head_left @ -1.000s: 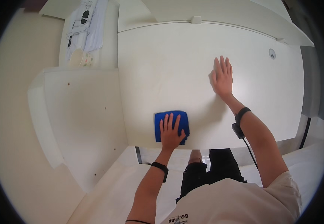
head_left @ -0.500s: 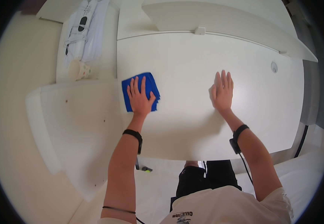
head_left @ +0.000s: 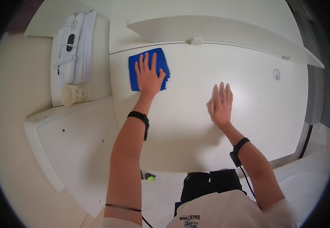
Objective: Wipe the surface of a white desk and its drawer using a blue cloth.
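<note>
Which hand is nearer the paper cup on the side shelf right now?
Left. The left hand presses the blue cloth, right of the paper cup; the right hand lies flat farther right.

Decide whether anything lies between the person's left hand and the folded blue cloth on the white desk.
Nothing visible does. The left hand lies flat, palm down, directly on the folded blue cloth, pressing it against the white desk. The right hand rests apart on bare desk.

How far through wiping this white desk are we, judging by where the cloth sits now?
In hand: the left hand presses the blue cloth flat at the far left corner of the white desk; the right hand rests flat mid-desk. No dirt or wet streaks show, so wiped areas cannot be told. The far right likely remains.
</note>
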The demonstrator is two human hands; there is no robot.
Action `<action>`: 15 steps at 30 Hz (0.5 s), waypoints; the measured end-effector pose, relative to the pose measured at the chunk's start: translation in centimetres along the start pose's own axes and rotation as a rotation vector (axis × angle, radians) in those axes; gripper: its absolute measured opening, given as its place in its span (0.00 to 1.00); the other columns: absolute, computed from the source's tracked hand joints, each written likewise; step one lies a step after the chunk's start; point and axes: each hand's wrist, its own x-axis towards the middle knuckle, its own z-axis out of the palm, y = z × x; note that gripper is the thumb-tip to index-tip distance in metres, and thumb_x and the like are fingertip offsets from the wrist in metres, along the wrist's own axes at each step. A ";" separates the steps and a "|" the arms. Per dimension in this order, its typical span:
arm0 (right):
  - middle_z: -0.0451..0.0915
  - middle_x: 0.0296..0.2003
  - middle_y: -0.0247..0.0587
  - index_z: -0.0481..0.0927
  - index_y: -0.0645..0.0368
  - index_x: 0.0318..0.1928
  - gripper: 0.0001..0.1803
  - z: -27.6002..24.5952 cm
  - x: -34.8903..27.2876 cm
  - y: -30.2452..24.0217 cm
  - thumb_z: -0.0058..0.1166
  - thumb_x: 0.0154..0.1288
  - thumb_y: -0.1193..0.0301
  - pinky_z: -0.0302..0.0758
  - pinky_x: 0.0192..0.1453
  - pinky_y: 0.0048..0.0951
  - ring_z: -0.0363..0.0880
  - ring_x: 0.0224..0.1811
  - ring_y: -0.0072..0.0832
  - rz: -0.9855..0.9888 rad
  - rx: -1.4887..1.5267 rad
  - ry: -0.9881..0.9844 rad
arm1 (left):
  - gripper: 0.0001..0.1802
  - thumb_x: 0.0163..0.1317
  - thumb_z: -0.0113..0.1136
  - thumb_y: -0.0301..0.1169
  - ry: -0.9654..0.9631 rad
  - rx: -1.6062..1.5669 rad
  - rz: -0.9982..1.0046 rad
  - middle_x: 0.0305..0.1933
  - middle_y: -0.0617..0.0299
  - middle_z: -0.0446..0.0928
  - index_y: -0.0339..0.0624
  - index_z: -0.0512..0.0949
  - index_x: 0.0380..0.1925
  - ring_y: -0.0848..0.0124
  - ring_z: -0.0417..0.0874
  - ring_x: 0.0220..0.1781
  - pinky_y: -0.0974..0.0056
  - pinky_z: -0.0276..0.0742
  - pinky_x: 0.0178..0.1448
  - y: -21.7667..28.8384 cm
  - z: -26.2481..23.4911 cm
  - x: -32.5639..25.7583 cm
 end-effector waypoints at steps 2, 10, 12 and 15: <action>0.60 0.76 0.57 0.65 0.59 0.75 0.31 0.1 0.0 -0.1 0.46 0.74 0.67 0.52 0.81 0.59 0.50 0.80 0.59 -0.009 -0.006 0.017 | 0.38 0.67 0.54 0.43 -0.024 -0.048 0.029 0.79 0.45 0.58 0.48 0.62 0.77 0.49 0.53 0.82 0.40 0.45 0.83 1.7 -0.1 -1.2; 0.63 0.74 0.56 0.68 0.59 0.73 0.29 0.7 -0.5 0.4 0.48 0.73 0.67 0.54 0.80 0.57 0.53 0.79 0.58 -0.020 -0.022 0.069 | 0.41 0.64 0.57 0.44 -0.106 -0.172 0.067 0.80 0.47 0.57 0.48 0.62 0.77 0.49 0.51 0.84 0.40 0.42 0.84 8.6 -1.6 -13.2; 0.64 0.74 0.56 0.68 0.59 0.73 0.29 0.8 -0.2 0.5 0.49 0.73 0.67 0.54 0.80 0.56 0.54 0.79 0.58 -0.053 -0.021 0.100 | 0.40 0.64 0.57 0.44 -0.105 -0.212 0.060 0.81 0.46 0.57 0.48 0.63 0.77 0.48 0.51 0.83 0.38 0.43 0.84 9.8 -2.3 -17.6; 0.64 0.74 0.54 0.69 0.57 0.73 0.29 1.2 0.5 0.9 0.49 0.74 0.66 0.55 0.80 0.55 0.55 0.79 0.57 -0.068 -0.027 0.162 | 0.40 0.63 0.57 0.44 -0.084 -0.272 0.057 0.80 0.45 0.58 0.47 0.64 0.76 0.46 0.54 0.82 0.36 0.46 0.82 11.0 -2.8 -23.5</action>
